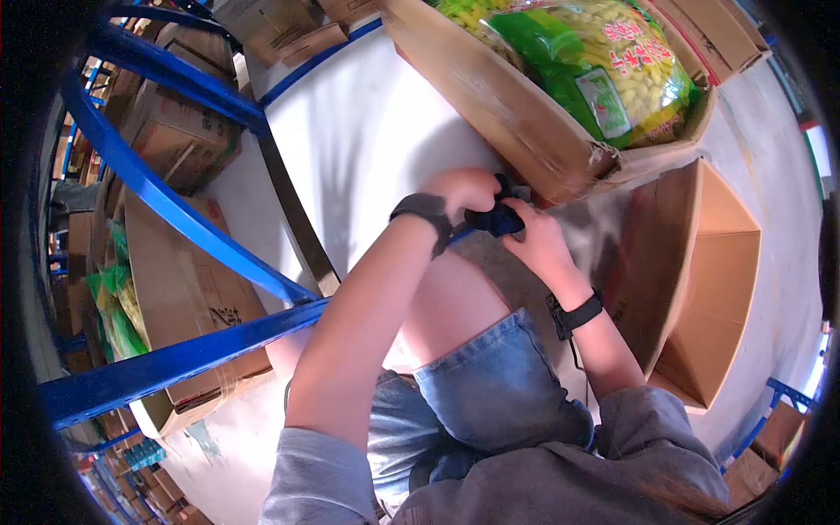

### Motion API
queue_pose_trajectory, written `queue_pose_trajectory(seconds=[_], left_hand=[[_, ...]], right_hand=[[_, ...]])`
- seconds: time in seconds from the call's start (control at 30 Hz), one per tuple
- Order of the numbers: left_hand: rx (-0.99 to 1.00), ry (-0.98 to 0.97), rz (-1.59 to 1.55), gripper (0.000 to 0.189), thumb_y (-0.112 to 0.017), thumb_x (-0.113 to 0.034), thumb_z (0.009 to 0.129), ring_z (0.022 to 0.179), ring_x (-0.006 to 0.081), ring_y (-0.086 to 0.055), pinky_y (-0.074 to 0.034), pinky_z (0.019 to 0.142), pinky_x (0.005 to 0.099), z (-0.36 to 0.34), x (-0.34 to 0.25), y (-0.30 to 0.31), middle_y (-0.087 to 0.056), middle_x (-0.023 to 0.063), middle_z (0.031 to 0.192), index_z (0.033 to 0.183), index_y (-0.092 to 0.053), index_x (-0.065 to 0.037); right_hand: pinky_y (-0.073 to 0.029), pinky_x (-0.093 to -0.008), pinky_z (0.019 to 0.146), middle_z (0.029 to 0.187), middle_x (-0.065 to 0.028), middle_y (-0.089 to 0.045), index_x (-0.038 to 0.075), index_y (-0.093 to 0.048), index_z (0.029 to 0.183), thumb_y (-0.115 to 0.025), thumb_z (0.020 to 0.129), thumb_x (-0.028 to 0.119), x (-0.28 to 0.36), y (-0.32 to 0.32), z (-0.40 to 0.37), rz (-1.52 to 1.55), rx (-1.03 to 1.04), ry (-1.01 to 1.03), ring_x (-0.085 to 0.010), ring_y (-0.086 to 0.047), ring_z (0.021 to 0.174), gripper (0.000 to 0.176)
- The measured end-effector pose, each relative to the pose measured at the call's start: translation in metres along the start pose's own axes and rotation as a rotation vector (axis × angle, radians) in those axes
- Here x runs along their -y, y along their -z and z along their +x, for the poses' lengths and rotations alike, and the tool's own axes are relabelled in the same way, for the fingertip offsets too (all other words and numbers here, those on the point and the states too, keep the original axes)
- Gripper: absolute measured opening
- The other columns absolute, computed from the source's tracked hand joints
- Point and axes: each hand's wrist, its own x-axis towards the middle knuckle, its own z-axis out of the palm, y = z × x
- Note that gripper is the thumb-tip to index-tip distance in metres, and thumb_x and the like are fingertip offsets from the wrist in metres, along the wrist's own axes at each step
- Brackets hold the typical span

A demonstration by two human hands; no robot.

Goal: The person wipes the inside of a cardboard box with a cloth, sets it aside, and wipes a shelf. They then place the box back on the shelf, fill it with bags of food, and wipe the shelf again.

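Observation:
Both hands meet near the middle of the view, around a small black object (497, 219). My left hand (464, 191) is curled, with its fingers closed at the upper left side of the object. My right hand (538, 243) pinches the object from the right with thumb and fingers. What exactly the black object is cannot be made out. Each wrist wears a black strap. Just above the hands is the lower corner of a cardboard box (525, 131) that holds green and clear plastic bags (604, 74) of pale yellow pieces.
An open cardboard box (713, 289) stands at the right. Blue metal shelf beams (192, 232) cross the left side beside a white shelf board (350, 131). More cardboard boxes (179, 289) are at the left, one beside green bags (118, 306).

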Motion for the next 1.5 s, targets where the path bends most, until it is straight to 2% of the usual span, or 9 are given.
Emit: queue_pose_trajectory(seconds=[0.07, 0.2, 0.37, 0.43, 0.53, 0.63, 1.13, 1.33, 1.5], left_hand=[[-0.149, -0.041, -0.29, 0.024, -0.045, -0.007, 0.062, 0.072, 0.0308, -0.055, -0.041, 0.062, 0.036, -0.027, -0.01, 0.002, -0.058, 0.0172, 0.081, 0.081, -0.058, 0.0], [0.072, -0.035, 0.006, 0.025, -0.048, -0.008, 0.068, 0.07, 0.0245, -0.056, -0.044, 0.067, 0.0344, -0.029, -0.02, 0.002, -0.059, 0.0144, 0.075, 0.091, -0.053, 0.0], [-0.152, -0.066, -0.261, 0.021, -0.048, -0.014, 0.072, 0.065, 0.0228, -0.051, -0.039, 0.059, 0.0321, -0.069, -0.043, 0.003, -0.054, 0.0154, 0.071, 0.083, -0.052, 0.004], [-0.084, -0.016, -0.33, 0.029, -0.049, -0.019, 0.078, 0.076, 0.0166, -0.053, -0.042, 0.068, 0.0276, -0.074, -0.046, 0.004, -0.058, 0.0094, 0.083, 0.097, -0.053, 0.003], [-0.187, -0.008, -0.629, 0.026, -0.05, -0.024, 0.079, 0.061, 0.0142, -0.05, -0.038, 0.055, 0.0288, -0.074, -0.053, -0.004, -0.054, 0.0046, 0.066, 0.079, -0.056, 0.001], [-0.155, 0.102, -1.031, 0.027, -0.048, -0.028, 0.081, 0.066, 0.0123, -0.053, -0.042, 0.062, 0.0256, -0.079, -0.074, -0.004, -0.055, 0.0007, 0.074, 0.087, -0.056, -0.002], [0.01, 0.216, -1.424, 0.036, -0.042, -0.039, 0.085, 0.08, 0.014, -0.058, -0.046, 0.073, 0.0283, -0.069, -0.099, -0.022, -0.059, 0.0036, 0.094, 0.102, -0.052, -0.009], [0.212, 0.064, -1.289, 0.049, -0.039, -0.043, 0.085, 0.095, 0.0142, -0.051, -0.041, 0.081, 0.0259, -0.063, -0.109, -0.04, -0.051, 0.0064, 0.11, 0.115, -0.043, -0.004], [0.182, 0.134, -0.984, 0.052, -0.043, -0.044, 0.083, 0.089, 0.0188, -0.053, -0.043, 0.079, 0.0288, -0.081, -0.105, -0.016, -0.055, 0.0129, 0.101, 0.107, -0.048, 0.002]], right_hand=[[-0.047, -0.0389, 0.068, 0.082, -0.0238, -0.056, 0.005, -0.047, 0.109, -0.066, 0.062, 0.015, -0.006, 0.006, -0.008, 0.098, -0.105, 0.1, -0.036, -0.056, 0.078, 0.052], [-0.046, -0.0307, 0.068, 0.083, -0.0146, -0.059, 0.003, -0.048, 0.108, -0.064, 0.068, 0.015, -0.006, 0.024, -0.023, 0.504, -0.103, 0.002, -0.0221, -0.059, 0.077, 0.045], [-0.043, -0.023, 0.064, 0.085, -0.0001, -0.058, 0.001, -0.051, 0.102, -0.06, 0.075, 0.014, 0.012, 0.06, -0.043, 0.828, -0.035, -0.195, -0.0071, -0.052, 0.075, 0.031], [-0.043, -0.0213, 0.064, 0.086, -0.0009, -0.058, 0.003, -0.053, 0.1, -0.059, 0.077, 0.017, 0.011, 0.071, -0.047, 0.943, -0.002, -0.316, -0.0084, -0.053, 0.075, 0.028], [-0.045, -0.0224, 0.063, 0.085, -0.0018, -0.058, 0.003, -0.054, 0.096, -0.057, 0.079, 0.021, 0.009, 0.085, -0.051, 1.143, -0.005, -0.491, -0.0102, -0.056, 0.073, 0.025], [-0.047, -0.023, 0.062, 0.086, -0.0029, -0.058, 0.001, -0.054, 0.093, -0.056, 0.079, 0.022, 0.01, 0.093, -0.055, 1.375, -0.015, -0.48, -0.0108, -0.057, 0.073, 0.025], [-0.044, -0.0239, 0.075, 0.096, -0.0055, -0.056, -0.001, -0.046, 0.11, -0.053, 0.082, 0.018, 0.0, 0.092, -0.077, 1.023, -0.15, -0.428, -0.0109, -0.053, 0.086, 0.034], [-0.04, -0.0266, 0.081, 0.104, -0.0091, -0.051, 0.001, -0.035, 0.12, -0.072, 0.063, 0.015, 0.006, 0.067, -0.089, 0.75, -0.1, -0.277, -0.0148, -0.049, 0.095, 0.069], [-0.039, -0.0291, 0.084, 0.103, -0.0115, -0.052, 0.0, -0.036, 0.118, -0.069, 0.064, 0.012, -0.002, 0.045, -0.085, 0.648, -0.123, -0.254, -0.0174, -0.049, 0.096, 0.064]])
